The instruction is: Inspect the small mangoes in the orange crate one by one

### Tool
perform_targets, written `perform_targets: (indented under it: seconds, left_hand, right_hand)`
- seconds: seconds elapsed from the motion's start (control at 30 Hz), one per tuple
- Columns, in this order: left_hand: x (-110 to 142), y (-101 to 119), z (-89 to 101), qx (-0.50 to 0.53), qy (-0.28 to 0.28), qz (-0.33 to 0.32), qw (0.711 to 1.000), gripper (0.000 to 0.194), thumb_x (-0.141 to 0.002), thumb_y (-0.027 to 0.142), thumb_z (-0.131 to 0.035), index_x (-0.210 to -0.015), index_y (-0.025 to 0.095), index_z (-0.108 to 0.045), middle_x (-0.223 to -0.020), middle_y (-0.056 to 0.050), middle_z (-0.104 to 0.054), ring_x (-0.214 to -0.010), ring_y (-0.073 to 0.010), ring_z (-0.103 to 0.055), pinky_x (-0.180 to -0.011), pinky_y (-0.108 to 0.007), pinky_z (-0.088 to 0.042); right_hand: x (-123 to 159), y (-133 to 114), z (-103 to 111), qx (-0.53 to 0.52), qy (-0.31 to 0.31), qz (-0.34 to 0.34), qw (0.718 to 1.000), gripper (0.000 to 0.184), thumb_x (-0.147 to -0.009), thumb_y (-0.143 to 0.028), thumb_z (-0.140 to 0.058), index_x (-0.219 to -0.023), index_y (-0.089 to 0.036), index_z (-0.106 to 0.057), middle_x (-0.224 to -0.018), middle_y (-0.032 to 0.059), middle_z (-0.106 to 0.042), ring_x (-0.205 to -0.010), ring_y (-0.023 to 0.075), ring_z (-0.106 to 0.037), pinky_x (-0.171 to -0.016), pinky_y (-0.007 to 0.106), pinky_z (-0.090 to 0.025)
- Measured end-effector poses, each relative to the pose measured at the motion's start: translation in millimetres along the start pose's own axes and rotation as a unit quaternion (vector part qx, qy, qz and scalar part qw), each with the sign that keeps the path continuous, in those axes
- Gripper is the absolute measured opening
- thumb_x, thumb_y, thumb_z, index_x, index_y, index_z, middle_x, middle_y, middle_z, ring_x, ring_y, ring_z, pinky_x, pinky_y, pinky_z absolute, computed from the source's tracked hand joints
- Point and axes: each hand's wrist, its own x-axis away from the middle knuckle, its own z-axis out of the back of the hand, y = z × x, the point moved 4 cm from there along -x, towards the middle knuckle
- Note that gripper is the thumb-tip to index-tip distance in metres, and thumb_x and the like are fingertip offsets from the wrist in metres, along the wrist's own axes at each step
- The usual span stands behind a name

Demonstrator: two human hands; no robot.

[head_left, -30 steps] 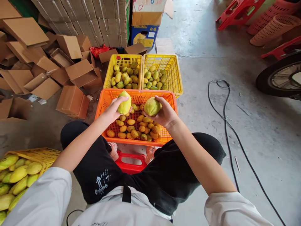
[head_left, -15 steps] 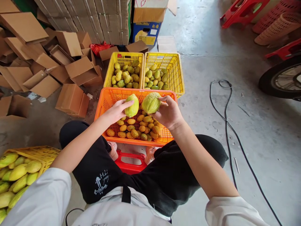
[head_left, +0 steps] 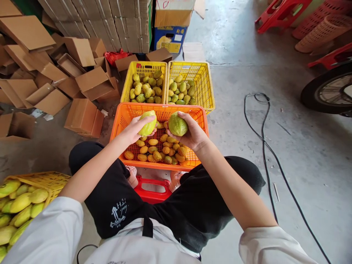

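My left hand point(head_left: 136, 129) is closed around a yellow-green, oval fruit point(head_left: 148, 123), its thumb lying across the top. In my right hand point(head_left: 193, 132) is a rounder, greener fruit point(head_left: 177, 124) with a ridged skin, the thumb pressed on its upper side. Both fruits are held apart from each other above the orange crate point(head_left: 161, 167). Inside that crate lie many smaller orange-yellow fruits point(head_left: 157, 156), partly hidden by my hands.
Two yellow crates point(head_left: 168, 73) with green-yellow fruits adjoin the orange crate's far side. Another yellow crate point(head_left: 56, 178) of larger fruits stands at lower left. Cardboard boxes point(head_left: 84, 116) pile up at left. A black cable point(head_left: 264, 139) and a wheel point(head_left: 330, 91) are on the right.
My left hand has shifted slightly left with its fruit. The fruit in my right hand has been turned, showing a greener side, and my right thumb now lies over its top.
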Motion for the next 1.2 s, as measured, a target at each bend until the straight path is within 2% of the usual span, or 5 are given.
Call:
perform_targets:
  seconds: [0.13,0.27,0.57,0.93,1.2]
  left_hand:
    - [8.1,7.0,-4.6,0.100,0.015,0.021,0.995,0.050,-0.098,0.057,-0.080,-0.125,0.016,-0.075,-0.099,-0.014,-0.084,-0.092,-0.0319,-0.085,-0.079,-0.040,-0.072]
    - [17.2,19.6,-8.5,0.173,0.014,-0.003,0.985,0.047,-0.104,0.049,-0.066,-0.138,0.017,-0.072,-0.113,-0.014,-0.085,-0.111,-0.0366,-0.085,-0.097,-0.053,-0.072]
    - [5.5,11.0,-0.8,0.098,0.002,-0.018,0.995,0.038,-0.097,0.046,-0.085,-0.121,0.018,-0.075,-0.092,-0.007,-0.080,-0.086,-0.0267,-0.085,-0.070,-0.030,-0.068]
    - [2.5,-1.3,0.7,-0.006,-0.007,-0.047,0.999,0.036,-0.082,0.024,-0.094,-0.107,0.020,-0.069,-0.096,-0.005,-0.081,-0.083,-0.0220,-0.081,-0.068,-0.027,-0.064]
    - [9.7,7.8,-5.3,0.140,0.020,-0.019,0.990,0.017,-0.101,0.026,-0.057,-0.111,0.021,-0.070,-0.102,-0.007,-0.080,-0.108,-0.0279,-0.082,-0.091,-0.035,-0.070]
  right_hand:
    - [-2.2,-2.4,4.3,-0.028,0.006,0.005,1.000,0.037,-0.090,-0.061,-0.085,-0.099,-0.029,-0.070,-0.093,0.0060,-0.082,-0.103,0.0345,-0.083,-0.087,0.050,-0.076]
    - [-4.0,-9.3,2.9,-0.044,-0.059,0.063,0.995,0.037,-0.089,-0.062,-0.085,-0.097,-0.029,-0.070,-0.093,0.0081,-0.082,-0.112,0.0388,-0.083,-0.092,0.056,-0.074]
    - [9.9,-9.6,-17.9,0.002,-0.117,0.090,0.989,0.037,-0.087,-0.060,-0.088,-0.101,-0.031,-0.071,-0.098,0.0054,-0.084,-0.121,0.0360,-0.082,-0.100,0.051,-0.073]
    - [-0.3,12.1,-14.3,0.038,-0.094,0.026,0.994,0.042,-0.077,-0.043,-0.099,-0.103,-0.029,-0.070,-0.098,0.0027,-0.082,-0.104,0.0320,-0.084,-0.095,0.052,-0.077]
    - [-1.6,-0.7,-8.8,0.014,-0.100,0.059,0.993,0.037,-0.086,-0.059,-0.087,-0.100,-0.029,-0.070,-0.096,0.0047,-0.083,-0.113,0.0358,-0.084,-0.099,0.054,-0.075]
